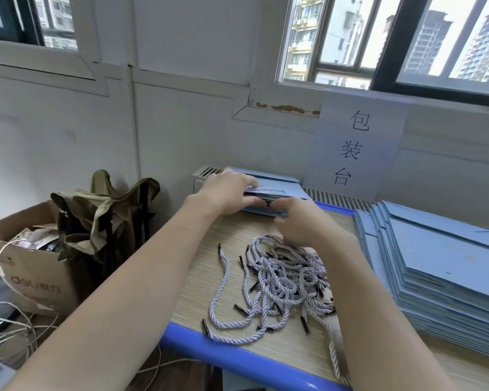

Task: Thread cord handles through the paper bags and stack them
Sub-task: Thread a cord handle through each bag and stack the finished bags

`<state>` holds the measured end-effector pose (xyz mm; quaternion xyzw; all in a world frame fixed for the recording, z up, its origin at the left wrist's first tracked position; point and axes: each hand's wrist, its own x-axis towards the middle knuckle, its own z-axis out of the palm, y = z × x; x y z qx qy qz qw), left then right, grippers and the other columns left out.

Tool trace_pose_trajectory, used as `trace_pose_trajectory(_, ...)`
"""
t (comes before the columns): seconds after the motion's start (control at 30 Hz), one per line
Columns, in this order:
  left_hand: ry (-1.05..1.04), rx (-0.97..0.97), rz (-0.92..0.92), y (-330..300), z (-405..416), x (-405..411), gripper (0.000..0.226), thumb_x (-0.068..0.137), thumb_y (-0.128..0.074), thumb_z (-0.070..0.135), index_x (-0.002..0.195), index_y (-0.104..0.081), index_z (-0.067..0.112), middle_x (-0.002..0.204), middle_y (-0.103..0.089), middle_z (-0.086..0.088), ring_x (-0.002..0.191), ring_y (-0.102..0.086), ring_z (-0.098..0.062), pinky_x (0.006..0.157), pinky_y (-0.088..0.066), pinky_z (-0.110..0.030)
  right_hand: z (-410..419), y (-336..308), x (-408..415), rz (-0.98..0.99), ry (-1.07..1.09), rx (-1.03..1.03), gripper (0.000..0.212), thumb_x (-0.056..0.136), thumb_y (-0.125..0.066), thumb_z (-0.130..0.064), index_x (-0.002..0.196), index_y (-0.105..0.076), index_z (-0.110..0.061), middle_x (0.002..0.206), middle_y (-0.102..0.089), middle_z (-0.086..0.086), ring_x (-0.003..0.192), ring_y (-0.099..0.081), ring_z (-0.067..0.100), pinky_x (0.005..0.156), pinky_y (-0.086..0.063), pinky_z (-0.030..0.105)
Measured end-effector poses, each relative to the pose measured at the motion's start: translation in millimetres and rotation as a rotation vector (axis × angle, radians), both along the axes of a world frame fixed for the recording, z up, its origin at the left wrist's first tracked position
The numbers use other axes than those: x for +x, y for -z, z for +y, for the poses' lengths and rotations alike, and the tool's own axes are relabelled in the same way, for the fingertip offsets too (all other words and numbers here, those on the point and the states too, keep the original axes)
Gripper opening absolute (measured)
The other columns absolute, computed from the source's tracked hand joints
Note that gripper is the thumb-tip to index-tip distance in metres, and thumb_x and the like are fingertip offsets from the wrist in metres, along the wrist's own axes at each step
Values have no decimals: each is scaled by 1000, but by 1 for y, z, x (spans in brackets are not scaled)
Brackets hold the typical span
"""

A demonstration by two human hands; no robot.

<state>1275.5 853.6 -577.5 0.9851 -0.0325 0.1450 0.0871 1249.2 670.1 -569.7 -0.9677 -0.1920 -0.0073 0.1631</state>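
Observation:
A stack of flat blue paper bags with cord handles [277, 187] sits at the table's far edge, on a white unit by the wall. My left hand [226, 193] grips the stack's left end, fingers over the top bag. My right hand [297, 218] pinches the stack's near edge at a black cord tip. A loose pile of white twisted cords with black tips [277, 280] lies in the middle of the table. A tall stack of flat blue bags without handles [441, 266] stands on the right.
The wooden table has a blue rim [237, 354]. A cardboard box [31, 266] with scraps, a folded green stool [108, 215] and loose twine stand on the floor at the left. A paper sign [353, 148] hangs on the wall behind.

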Motion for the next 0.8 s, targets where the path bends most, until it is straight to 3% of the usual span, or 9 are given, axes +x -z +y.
trace_pose_trajectory(0.1,55,-39,60,5,3,-2,59,89,-57,64,138,-50,32,139,-52,1,133,-38,-21,102,-38,-40,-12,-14,-3,38,-15,104,28,93,-47,-17,102,-72,-26,62,-73,-4,61,-62,11,62,-54,24)
trace_pose_trajectory(0.2,95,-37,64,8,5,-4,66,88,-57,65,143,-44,31,144,-48,2,136,-33,-21,109,-34,-42,-22,-25,-1,37,-26,119,20,92,-54,-16,90,-74,-18,65,-74,-3,43,-52,4,45,-44,17)
trace_pose_trajectory(0.27,118,-86,18,7,4,-6,65,89,-57,63,144,-43,32,146,-47,3,137,-33,-20,111,-33,-41,-29,-29,-4,157,-83,54,12,92,-64,-22,93,-73,-15,75,-76,-2,52,-60,6,49,-51,21)
trace_pose_trajectory(0.37,169,-103,-99,1,-1,-9,59,93,-56,58,143,-47,28,143,-50,2,133,-38,-20,110,-34,-40,-30,-24,-8,252,-144,-140,24,86,-76,-42,94,-71,-21,87,-74,-2,72,-69,12,70,-61,30)
trace_pose_trajectory(0.47,218,-92,-149,-2,-9,-12,50,96,-55,52,139,-52,26,136,-56,3,126,-43,-18,104,-39,-39,-31,-13,-10,110,-192,-239,18,90,-73,-38,92,-65,-21,84,-63,-9,72,-59,7,62,-48,22)
trace_pose_trajectory(0.57,259,-104,-138,-1,-16,-11,43,98,-56,43,137,-54,25,132,-58,3,123,-45,-18,101,-41,-39,-43,-9,-8,27,-173,-115,11,97,-63,-29,90,-58,-23,84,-58,-10,73,-54,8,59,-37,19)
trace_pose_trajectory(0.7,298,-119,-194,0,-25,-10,39,98,-58,39,133,-57,24,128,-60,3,119,-47,-18,99,-43,-40,-47,-19,-4,-36,-65,181,13,96,-64,-28,87,-59,-22,87,-71,-1,72,-64,15,60,-48,28)
trace_pose_trajectory(0.8,344,-141,-237,2,-39,-11,37,98,-58,37,131,-59,21,126,-62,1,120,-48,-18,97,-45,-40,-47,-29,5,-73,45,279,9,95,-62,-23,88,-59,-17,81,-74,5,73,-72,22,71,-59,36)
